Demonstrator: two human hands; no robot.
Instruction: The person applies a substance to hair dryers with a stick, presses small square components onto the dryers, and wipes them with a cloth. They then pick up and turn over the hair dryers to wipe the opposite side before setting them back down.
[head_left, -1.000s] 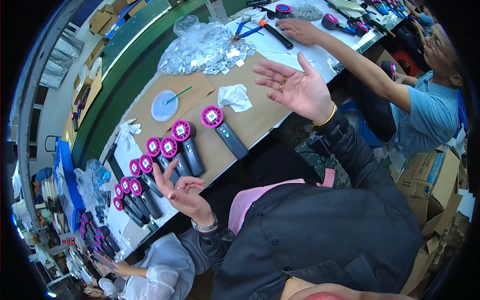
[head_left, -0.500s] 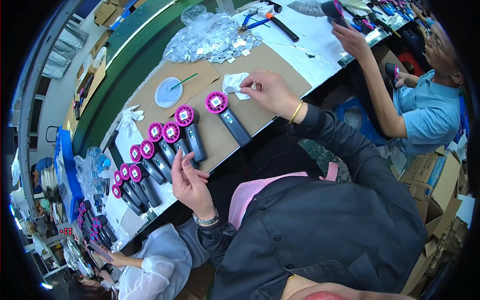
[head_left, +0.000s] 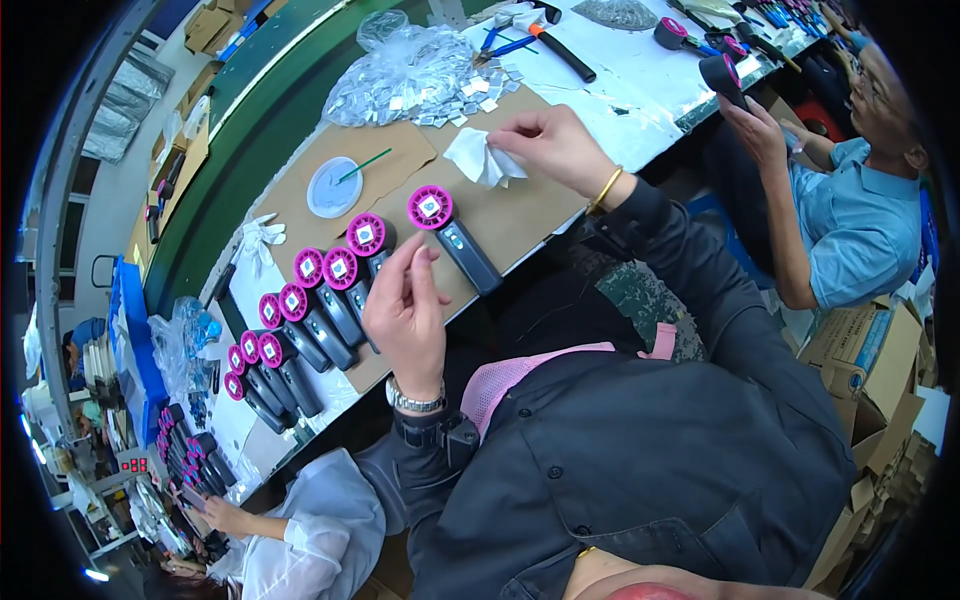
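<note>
My right hand (head_left: 562, 148) pinches the edge of a crumpled white wipe (head_left: 484, 158), lifting part of it off the brown cardboard (head_left: 545, 205). Just below the wipe lies a handheld fan (head_left: 431, 208) with a round magenta vented head, a small white square at its centre and a dark grey handle. My left hand (head_left: 408, 325) hovers left of that handle, fingers bent and slightly apart, nothing visible in them. It partly hides another fan (head_left: 366, 234). More such fans (head_left: 311, 268) lie in a slanting row to the left. A shallow white dish (head_left: 335, 187) holds a green stick (head_left: 365, 165).
Beyond the cardboard lies a clear plastic bag (head_left: 405, 75) with many small silvery squares. Pliers (head_left: 508, 46) and an orange-and-black handled tool (head_left: 563, 52) lie farther back. A white glove (head_left: 262, 243) is at left. Co-workers sit on the right (head_left: 860, 215) and lower left (head_left: 320, 520).
My right hand has drawn the wipe up and slightly right, off the cardboard. My left hand has moved up and right toward the nearest fan. The co-worker at right has lowered a fan.
</note>
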